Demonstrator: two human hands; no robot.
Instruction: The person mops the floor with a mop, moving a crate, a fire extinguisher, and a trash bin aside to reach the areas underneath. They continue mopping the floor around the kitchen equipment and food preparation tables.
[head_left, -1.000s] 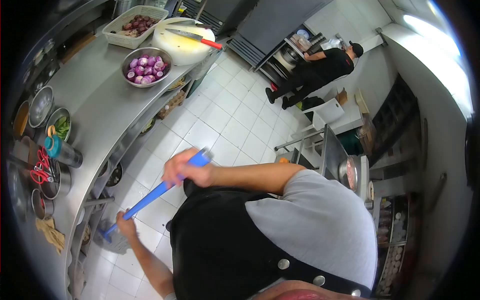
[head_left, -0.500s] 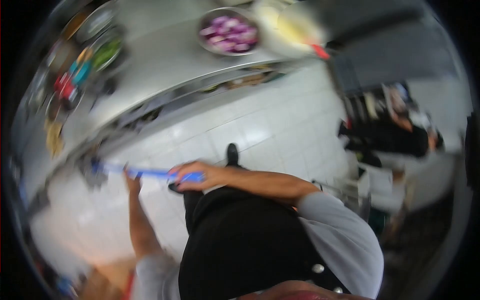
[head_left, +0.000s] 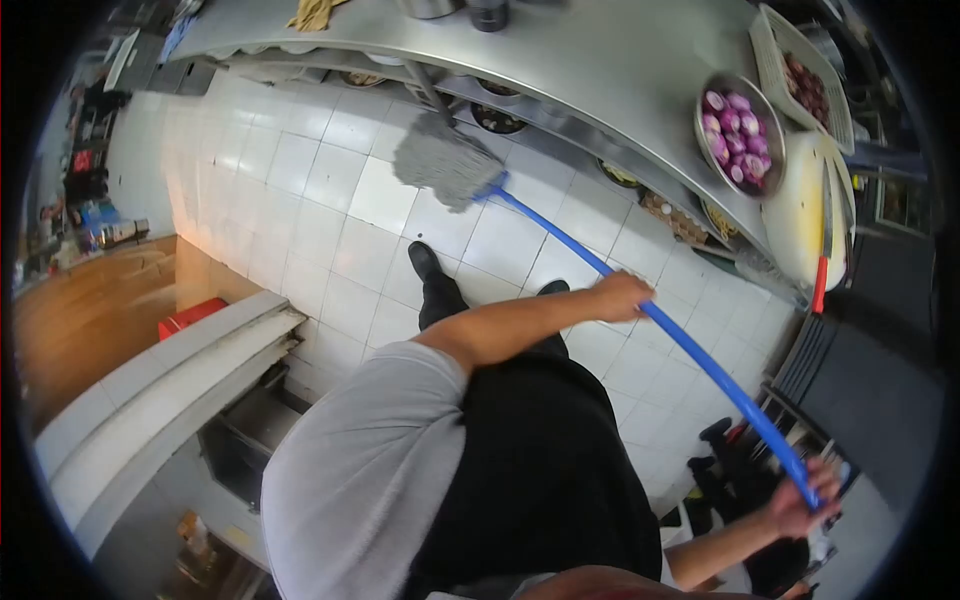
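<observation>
A mop with a blue handle (head_left: 715, 375) slants across the floor in front of me. Its grey string head (head_left: 440, 160) lies spread on the white tiles beside the counter's lower shelf. My left hand (head_left: 625, 297) is wrapped round the middle of the handle. Near the handle's upper end, at the lower right, my right hand (head_left: 805, 500) grips it too. Both of my feet, in black shoes (head_left: 425, 260), stand on the tiles behind the mop head.
A steel counter (head_left: 610, 70) runs along the front, bearing a bowl of purple onions (head_left: 738, 135), a white basket (head_left: 800, 80) and a knife (head_left: 825, 240) on a round board. Pans and food sit on its lower shelf. A white ledge (head_left: 170, 390) stands at left. Another person (head_left: 740, 480) is at lower right.
My view has turned left. The mop, before stretched out to my left, now crosses in front of me with its head by the counter. Both hands stay on the handle, the right one moving out rightward.
</observation>
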